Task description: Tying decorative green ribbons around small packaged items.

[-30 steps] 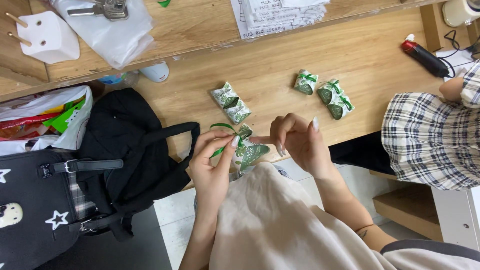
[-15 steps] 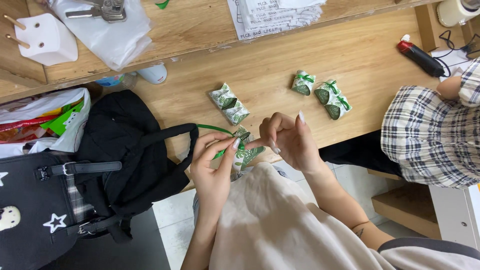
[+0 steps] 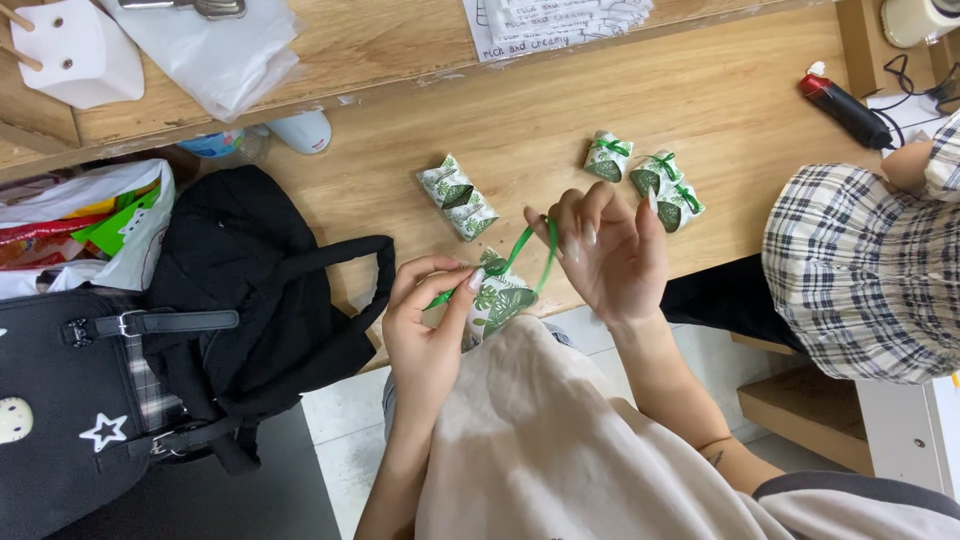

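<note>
My left hand [image 3: 432, 322] pinches a small white box with green leaf print [image 3: 502, 301] at the wooden table's front edge, its thumb and fingers closed on the green ribbon [image 3: 527, 252] at the box top. Just to the right, my right hand [image 3: 607, 252] pulls a loop of that ribbon up between its fingertips, the other fingers spread. Two untied leaf-print boxes [image 3: 458, 196] lie beyond my left hand. Three more boxes tied with green bows [image 3: 648, 175] lie beyond my right hand.
A black bag [image 3: 255, 285] and a dark bag with star patches [image 3: 70, 400] sit at the left. Another person in a plaid shirt [image 3: 865, 275] sits at the right. A black and red tool [image 3: 843, 103], printed paper [image 3: 555, 20] and a plastic bag [image 3: 215, 50] lie on the table [image 3: 520, 100].
My right hand has lifted and drawn the ribbon loop upward to the right. My left hand stays on the box.
</note>
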